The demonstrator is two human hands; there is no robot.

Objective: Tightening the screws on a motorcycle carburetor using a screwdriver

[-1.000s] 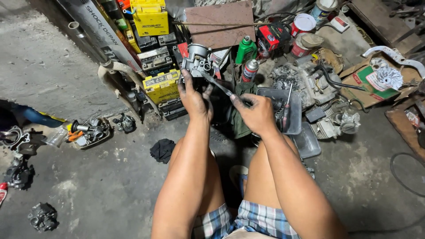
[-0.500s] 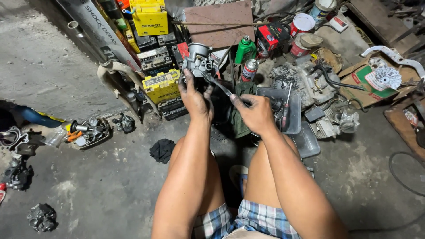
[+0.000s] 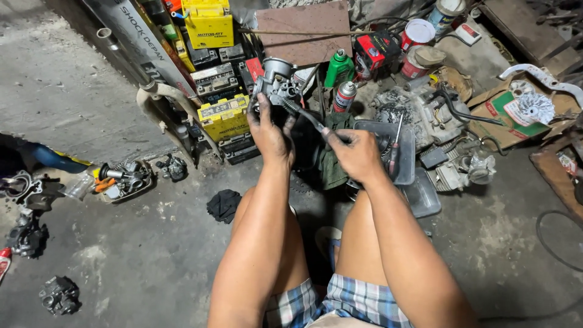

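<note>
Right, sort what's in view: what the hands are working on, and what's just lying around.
In hand:
left hand holds the metal carburetor
right hand holds a screwdriver against it

Lying about:
yellow batteries
green bottle
spray can
black rag
engine block

Single head view, steeply downward, seemingly near the floor (image 3: 121, 267).

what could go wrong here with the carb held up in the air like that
The left hand alone holds the carburetor above bare concrete; a slip could drop it. The screwdriver in the right hand could skid toward the fingers. Any loosened screw may vanish among the engine parts below.
</note>
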